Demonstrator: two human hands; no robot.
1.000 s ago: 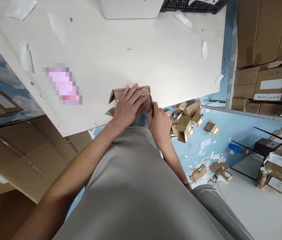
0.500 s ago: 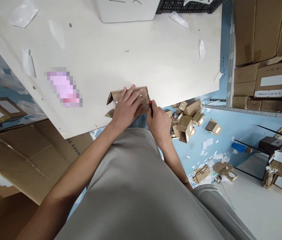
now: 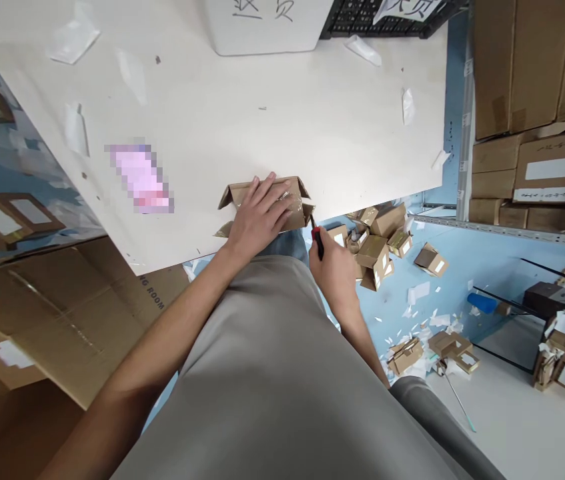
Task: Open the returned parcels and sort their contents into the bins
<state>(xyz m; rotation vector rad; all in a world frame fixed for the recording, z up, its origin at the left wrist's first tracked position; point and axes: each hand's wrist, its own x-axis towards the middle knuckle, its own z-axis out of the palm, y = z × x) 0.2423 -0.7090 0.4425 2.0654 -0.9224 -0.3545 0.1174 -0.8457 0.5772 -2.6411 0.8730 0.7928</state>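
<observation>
A small brown cardboard box (image 3: 289, 193) wrapped in clear tape lies at the near edge of the white table (image 3: 262, 127). My left hand (image 3: 257, 217) rests flat on top of it, fingers stretched out and pressing it down. My right hand (image 3: 335, 270) is closed round a small red-and-black cutter (image 3: 317, 241), just off the table edge to the right of the box. The box's end flaps on the right stand open.
Paper scraps lie scattered on the table. A white bin (image 3: 269, 23) and a black crate (image 3: 377, 13) sit at the far edge. Several small cardboard boxes (image 3: 377, 243) litter the blue floor. Large cartons (image 3: 527, 100) fill shelves at right; a big flattened carton (image 3: 62, 313) lies left.
My right hand has drawn the cutter back from the box's right end toward me. The flaps at that end now stand open. My left hand stays on the box.
</observation>
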